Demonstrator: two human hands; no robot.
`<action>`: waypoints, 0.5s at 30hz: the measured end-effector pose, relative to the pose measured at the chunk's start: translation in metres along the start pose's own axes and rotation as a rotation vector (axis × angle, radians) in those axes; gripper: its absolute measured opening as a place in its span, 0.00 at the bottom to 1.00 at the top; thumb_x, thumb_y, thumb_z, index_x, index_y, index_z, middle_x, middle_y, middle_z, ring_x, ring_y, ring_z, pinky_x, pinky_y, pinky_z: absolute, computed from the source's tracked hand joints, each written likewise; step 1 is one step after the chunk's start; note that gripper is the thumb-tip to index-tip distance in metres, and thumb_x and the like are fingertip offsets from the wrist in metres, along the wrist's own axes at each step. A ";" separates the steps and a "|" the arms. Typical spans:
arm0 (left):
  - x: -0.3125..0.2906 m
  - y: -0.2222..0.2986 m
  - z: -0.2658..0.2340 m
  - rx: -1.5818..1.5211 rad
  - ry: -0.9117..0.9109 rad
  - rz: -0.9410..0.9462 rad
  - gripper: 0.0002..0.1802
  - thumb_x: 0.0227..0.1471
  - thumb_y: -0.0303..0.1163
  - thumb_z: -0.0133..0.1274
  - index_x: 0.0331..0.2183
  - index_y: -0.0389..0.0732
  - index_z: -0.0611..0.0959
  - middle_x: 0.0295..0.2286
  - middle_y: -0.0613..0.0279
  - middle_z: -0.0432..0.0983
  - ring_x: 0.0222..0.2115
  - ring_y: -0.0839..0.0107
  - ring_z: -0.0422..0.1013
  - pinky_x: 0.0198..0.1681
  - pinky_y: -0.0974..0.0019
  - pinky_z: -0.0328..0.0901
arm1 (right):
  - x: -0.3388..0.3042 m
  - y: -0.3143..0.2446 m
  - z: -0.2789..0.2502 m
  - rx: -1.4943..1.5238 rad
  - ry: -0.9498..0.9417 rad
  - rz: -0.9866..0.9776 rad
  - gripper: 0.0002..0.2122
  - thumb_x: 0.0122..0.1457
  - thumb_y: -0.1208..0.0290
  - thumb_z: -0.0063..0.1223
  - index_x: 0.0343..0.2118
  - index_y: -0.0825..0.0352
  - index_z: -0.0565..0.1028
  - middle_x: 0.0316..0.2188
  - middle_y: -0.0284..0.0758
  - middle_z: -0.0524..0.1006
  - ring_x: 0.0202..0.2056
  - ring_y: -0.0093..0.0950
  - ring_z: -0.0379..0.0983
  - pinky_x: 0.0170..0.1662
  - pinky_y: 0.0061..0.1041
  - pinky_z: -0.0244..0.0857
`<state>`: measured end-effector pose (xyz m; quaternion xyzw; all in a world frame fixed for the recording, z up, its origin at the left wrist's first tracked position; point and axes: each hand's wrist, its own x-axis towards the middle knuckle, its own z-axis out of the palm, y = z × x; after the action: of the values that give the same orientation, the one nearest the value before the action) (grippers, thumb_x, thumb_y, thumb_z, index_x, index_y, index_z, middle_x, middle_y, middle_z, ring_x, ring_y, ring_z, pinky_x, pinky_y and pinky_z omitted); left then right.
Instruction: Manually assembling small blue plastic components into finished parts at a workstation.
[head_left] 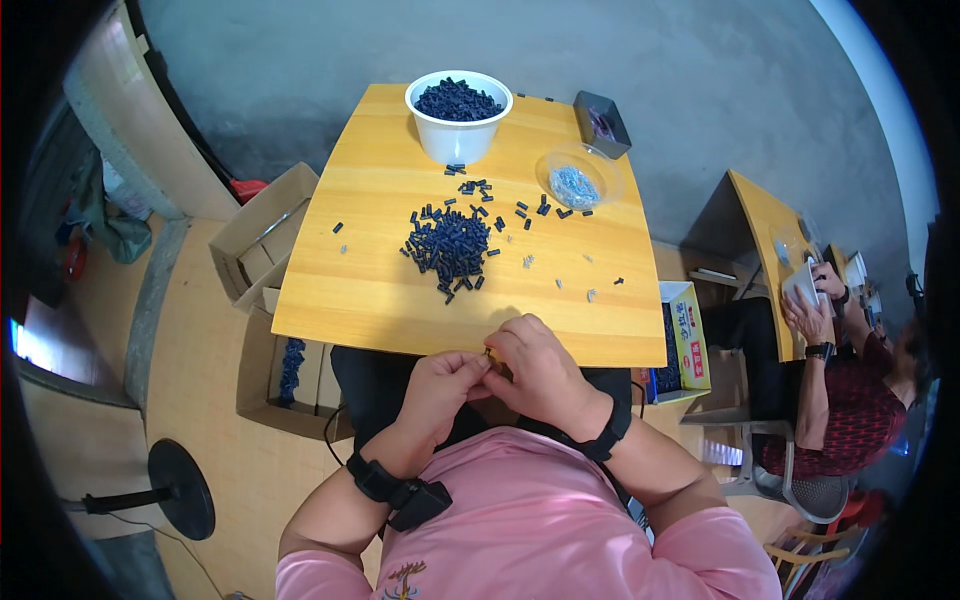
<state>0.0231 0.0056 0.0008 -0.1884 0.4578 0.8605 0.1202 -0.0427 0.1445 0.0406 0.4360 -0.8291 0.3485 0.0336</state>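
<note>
My left hand [447,390] and my right hand [540,372] meet at the table's near edge. Both are closed, fingertips pinched around a small dark piece [488,352], mostly hidden by the fingers. Beyond them on the yellow wooden table [375,320] lies a pile of short black plastic tubular pieces [450,245]. More of these pieces fill a white tub [458,138] at the far edge. A shallow clear dish [574,187] of small silvery metal parts stands at the far right. A few small metal bits [528,261] lie loose to the right of the pile.
A dark grey box [603,124] stands at the table's far right corner. Cardboard boxes [262,245] sit on the floor to the left, and a printed carton [688,340] to the right. Further right, another person [845,410] works at a second table [770,230].
</note>
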 end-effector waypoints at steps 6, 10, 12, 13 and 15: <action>0.000 -0.003 0.000 -0.015 -0.017 0.016 0.11 0.54 0.31 0.48 0.31 0.34 0.80 0.27 0.62 0.76 0.27 0.77 0.71 0.33 0.77 0.67 | 0.007 0.004 -0.006 -0.206 -0.153 -0.094 0.07 0.40 0.71 0.54 0.18 0.67 0.69 0.23 0.38 0.67 0.30 0.36 0.65 0.35 0.32 0.62; -0.005 0.001 0.001 0.005 0.015 -0.061 0.11 0.54 0.32 0.49 0.31 0.34 0.81 0.26 0.62 0.76 0.27 0.78 0.72 0.32 0.77 0.67 | 0.007 0.005 -0.005 -0.248 -0.213 -0.123 0.07 0.40 0.69 0.55 0.18 0.66 0.70 0.21 0.37 0.68 0.30 0.36 0.66 0.35 0.31 0.62; -0.005 -0.005 -0.004 0.024 -0.003 -0.061 0.11 0.54 0.32 0.49 0.32 0.33 0.80 0.27 0.61 0.76 0.27 0.75 0.72 0.34 0.74 0.68 | 0.006 0.005 -0.004 -0.255 -0.228 -0.125 0.08 0.39 0.69 0.55 0.18 0.66 0.70 0.21 0.37 0.68 0.30 0.36 0.66 0.35 0.31 0.62; -0.004 -0.007 -0.005 0.045 -0.023 -0.058 0.12 0.54 0.32 0.49 0.32 0.32 0.80 0.28 0.59 0.76 0.28 0.73 0.73 0.35 0.71 0.70 | 0.005 0.004 -0.005 -0.244 -0.257 -0.126 0.08 0.40 0.68 0.55 0.18 0.66 0.70 0.20 0.38 0.68 0.29 0.36 0.67 0.34 0.32 0.62; -0.005 -0.008 -0.006 0.076 -0.023 -0.056 0.12 0.53 0.31 0.50 0.32 0.31 0.80 0.28 0.59 0.76 0.28 0.73 0.73 0.35 0.71 0.70 | 0.004 0.005 -0.005 -0.230 -0.289 -0.124 0.08 0.40 0.68 0.55 0.17 0.66 0.70 0.20 0.38 0.69 0.28 0.37 0.67 0.34 0.33 0.63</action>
<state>0.0318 0.0046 -0.0059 -0.1865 0.4832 0.8410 0.1566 -0.0502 0.1466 0.0424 0.5251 -0.8311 0.1825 -0.0146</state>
